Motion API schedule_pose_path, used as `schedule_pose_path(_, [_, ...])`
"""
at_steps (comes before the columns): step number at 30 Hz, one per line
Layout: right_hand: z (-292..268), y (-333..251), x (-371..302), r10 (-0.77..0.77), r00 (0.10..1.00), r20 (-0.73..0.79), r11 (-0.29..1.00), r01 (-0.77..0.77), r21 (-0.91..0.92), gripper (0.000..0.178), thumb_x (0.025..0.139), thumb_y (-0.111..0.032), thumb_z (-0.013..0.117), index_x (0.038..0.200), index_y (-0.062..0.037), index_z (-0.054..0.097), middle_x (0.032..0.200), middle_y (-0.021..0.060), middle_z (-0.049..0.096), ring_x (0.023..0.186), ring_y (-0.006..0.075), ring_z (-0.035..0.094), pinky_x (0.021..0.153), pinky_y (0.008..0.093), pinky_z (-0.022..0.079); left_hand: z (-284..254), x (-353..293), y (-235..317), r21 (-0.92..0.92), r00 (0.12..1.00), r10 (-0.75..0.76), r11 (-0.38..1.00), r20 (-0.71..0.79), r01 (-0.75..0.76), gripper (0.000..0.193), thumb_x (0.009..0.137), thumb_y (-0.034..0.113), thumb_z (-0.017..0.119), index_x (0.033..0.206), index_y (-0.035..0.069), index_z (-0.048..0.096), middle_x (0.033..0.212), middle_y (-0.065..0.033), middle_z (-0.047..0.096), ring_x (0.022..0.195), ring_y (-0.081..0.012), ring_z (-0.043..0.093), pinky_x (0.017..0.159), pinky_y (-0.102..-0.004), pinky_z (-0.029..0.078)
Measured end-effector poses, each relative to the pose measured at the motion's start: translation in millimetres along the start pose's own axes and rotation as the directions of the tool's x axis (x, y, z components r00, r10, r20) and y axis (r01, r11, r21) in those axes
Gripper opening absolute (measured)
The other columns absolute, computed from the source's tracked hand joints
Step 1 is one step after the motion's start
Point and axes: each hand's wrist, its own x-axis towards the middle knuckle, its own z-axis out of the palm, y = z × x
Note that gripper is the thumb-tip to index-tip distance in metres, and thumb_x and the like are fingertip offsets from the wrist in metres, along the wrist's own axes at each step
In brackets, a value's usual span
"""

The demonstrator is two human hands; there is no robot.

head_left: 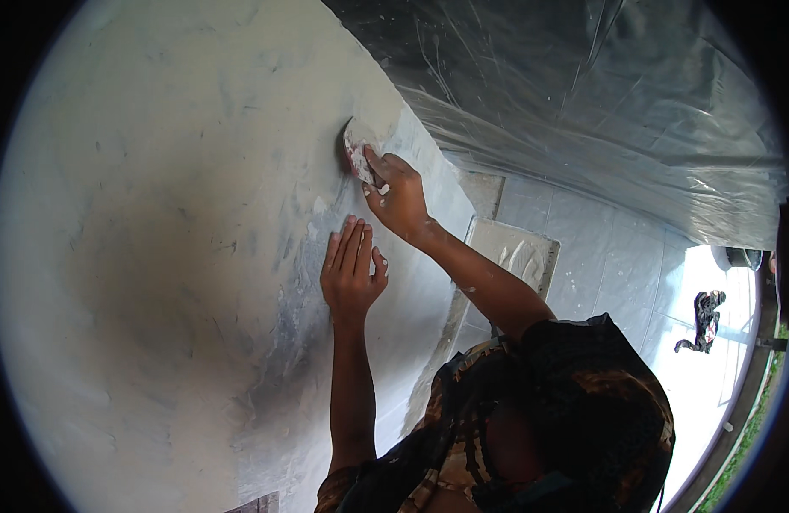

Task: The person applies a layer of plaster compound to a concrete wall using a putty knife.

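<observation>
My right hand (400,198) grips a putty-smeared scraper (357,154), its blade edge against the pale wall (181,171). White putty with reddish patches covers the tool, and my fingers hide its grip. Below and to the left, my left hand (350,272) lies flat on the wall, fingers stretched out and holding nothing. White specks dot both hands and my right forearm. Around my left hand the wall shows a greyish, streaked patch; elsewhere its coating is creamy white with small dark marks.
Clear plastic sheeting (582,94) hangs along the upper right. A flat board (538,246) with white putty on it rests on grey floor tiles (595,256). A dark crumpled item (704,321) lies on the brightly lit floor at far right, near a dark container (743,258).
</observation>
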Motion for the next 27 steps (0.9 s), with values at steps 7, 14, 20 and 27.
schedule_pose_path(7, [-24.3, 21.8, 61.2, 0.183, 0.969, -0.165, 0.979, -0.195, -0.065, 0.054, 0.073, 0.002, 0.068, 0.126, 0.0049, 0.061, 0.077, 0.0154, 0.057, 0.066, 0.0265, 0.059, 0.063, 0.0369, 0.049, -1.8, 4.7, 2.9, 0.005, 1.000, 0.014, 1.000, 0.003, -0.014, 0.029, 0.084, 0.006, 0.059, 0.110, 0.000, 0.069, 0.120, -0.0119, 0.070, 0.121, -0.0246, 0.062, 0.106, -0.0447, 0.045])
schedule_pose_path(14, [0.2, 13.7, -6.8, 0.007, 1.000, -0.005, 0.999, -0.007, -0.043, 0.061, 0.071, 0.005, 0.069, 0.131, 0.0017, 0.059, 0.073, 0.0113, 0.054, 0.065, 0.0221, 0.055, 0.064, 0.0317, 0.048, -1.1, -1.5, -1.0, 0.013, 1.000, -0.005, 1.000, 0.015, 0.005, 0.028, 0.084, 0.007, 0.060, 0.110, 0.001, 0.070, 0.120, -0.0117, 0.070, 0.121, -0.0243, 0.062, 0.106, -0.0443, 0.045])
schedule_pose_path(20, [-28.1, 27.4, 49.5, 0.102, 0.978, -0.184, 0.993, -0.110, -0.034, 0.051, 0.074, 0.003, 0.067, 0.125, 0.0016, 0.064, 0.073, 0.0125, 0.056, 0.061, 0.0211, 0.052, 0.062, 0.0306, 0.046, -0.8, 5.4, 3.0, 0.012, 1.000, 0.012, 1.000, -0.001, -0.012, 0.029, 0.084, 0.007, 0.059, 0.111, 0.001, 0.069, 0.120, -0.0111, 0.070, 0.121, -0.0241, 0.063, 0.106, -0.0443, 0.045])
schedule_pose_path(27, [-1.8, 34.5, -18.9, 0.091, 0.996, 0.007, 0.996, -0.090, -0.026, 0.059, 0.072, 0.004, 0.068, 0.131, 0.0031, 0.059, 0.073, 0.0118, 0.056, 0.064, 0.0218, 0.057, 0.067, 0.0312, 0.049, 0.7, 0.9, -0.1, 0.016, 1.000, -0.003, 1.000, 0.022, 0.002, 0.029, 0.084, 0.006, 0.059, 0.111, 0.001, 0.069, 0.120, -0.0107, 0.070, 0.121, -0.0239, 0.063, 0.106, -0.0442, 0.044])
